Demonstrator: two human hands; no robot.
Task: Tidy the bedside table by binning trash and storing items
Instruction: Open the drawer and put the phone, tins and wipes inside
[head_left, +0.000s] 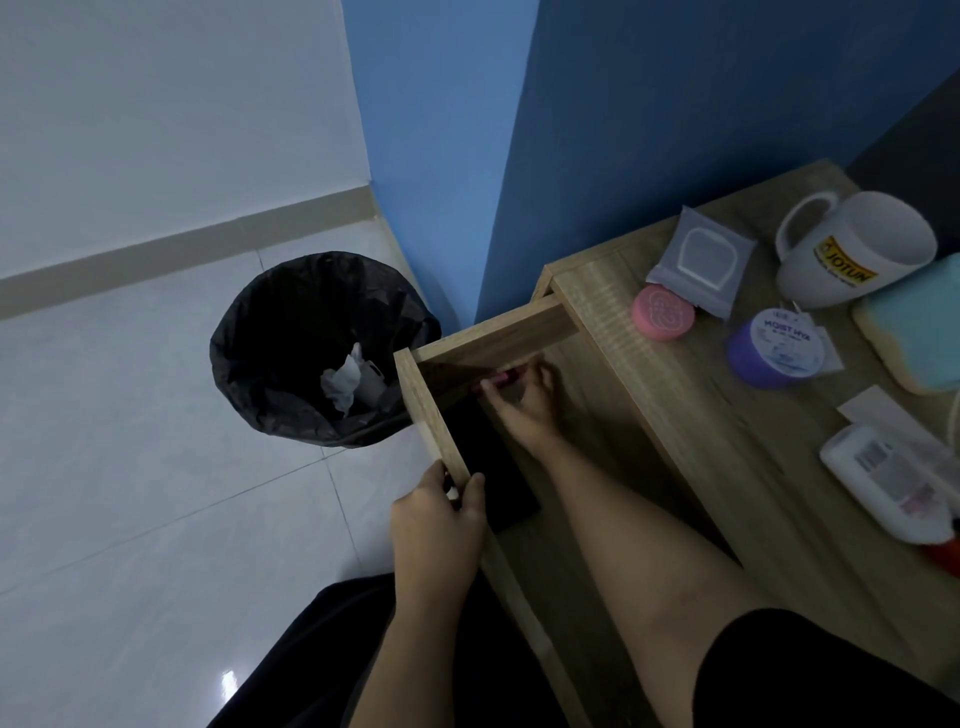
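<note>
Left hand clamped on open light wooden drawer front | right hand pinching small pink object, far drawer corner

The drawer of my wooden counter stands pulled out, my left hand gripping its front panel while my right hand pinches a small pink item down in its far corner. On top sit a grey wipes packet, a round pink tin touching it, a purple Moist Hya jar, a white Jotun mug and a white bottle on its side. The black-lined bin just beside the drawer holds crumpled white tissue.
</note>
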